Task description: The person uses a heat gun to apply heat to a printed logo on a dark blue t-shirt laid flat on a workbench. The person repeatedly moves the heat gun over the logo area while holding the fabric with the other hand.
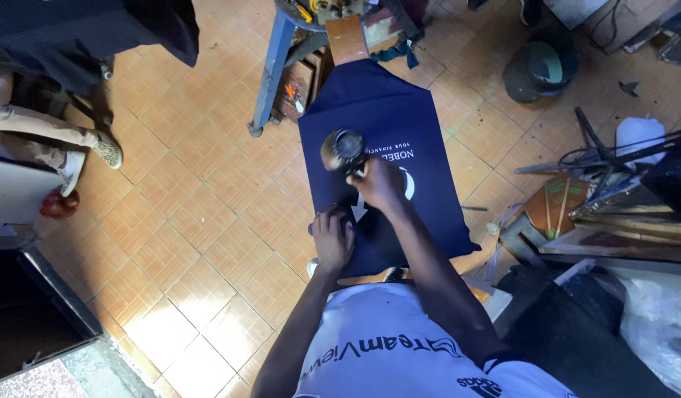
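A navy blue garment (388, 110) with white print lies stretched over a narrow board that reaches from a blue-legged stand toward me. My right hand (377, 183) grips a round black tool (344, 147) with a handle and holds it against the fabric near the print. Flat on the cloth just below the white arrow shape rests my left hand (332, 239), fingers together and pressing down. Both hands sit at the near half of the garment.
A blue metal stand (270, 66) with clutter is at the top. Another person's legs and shoes (105, 151) are at the left. A dark bucket (539, 70), wooden frames (606, 228) and cables crowd the right. Orange floor tiles (200, 221) lie to the left.
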